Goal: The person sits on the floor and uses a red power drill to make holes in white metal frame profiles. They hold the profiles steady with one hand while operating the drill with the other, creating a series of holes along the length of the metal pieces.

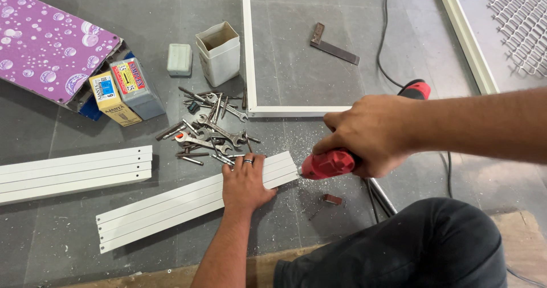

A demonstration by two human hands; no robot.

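Note:
My left hand [246, 181], a ring on one finger, presses flat on a bundle of white metal strips [165, 203] lying on the grey floor. My right hand [367, 135] grips a red power drill [329, 164] held sideways, its nose against the right end of the strips. Metal shavings lie scattered around that end. My knee in dark trousers [410, 248] fills the lower right.
A pile of spanners and bits [211, 129] lies just beyond my left hand. More white strips [74, 173] at left, small boxes [128, 91], an open white box [219, 51], a white frame [249, 48], a try square [334, 44], a black cable [383, 37].

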